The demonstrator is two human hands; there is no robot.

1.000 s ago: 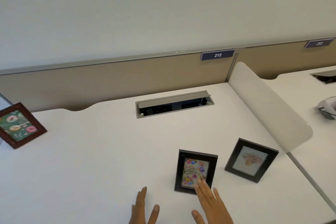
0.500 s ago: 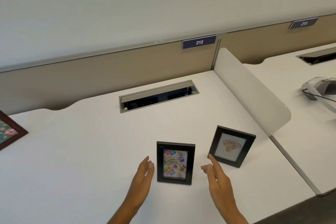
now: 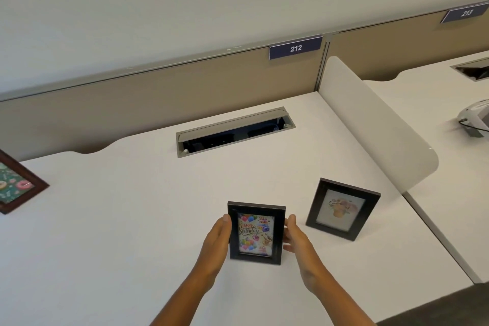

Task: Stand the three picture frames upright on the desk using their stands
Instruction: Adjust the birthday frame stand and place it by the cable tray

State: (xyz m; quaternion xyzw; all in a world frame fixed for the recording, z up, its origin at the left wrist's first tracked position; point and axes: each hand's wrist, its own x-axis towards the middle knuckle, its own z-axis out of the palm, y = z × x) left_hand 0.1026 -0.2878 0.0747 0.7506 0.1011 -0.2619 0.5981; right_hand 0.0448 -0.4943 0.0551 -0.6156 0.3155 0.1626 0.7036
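At 6 o'clock on the desk (image 3: 132,219), the left hand (image 3: 215,241) and right hand (image 3: 297,242), apart a moment ago, now press the standing birthday frame (image 3: 256,233) between them, likely straightening it.

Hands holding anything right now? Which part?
Yes: the birthday frame, held by its two long side edges, left hand on the left edge and right hand on the right. It stands upright on the desk.
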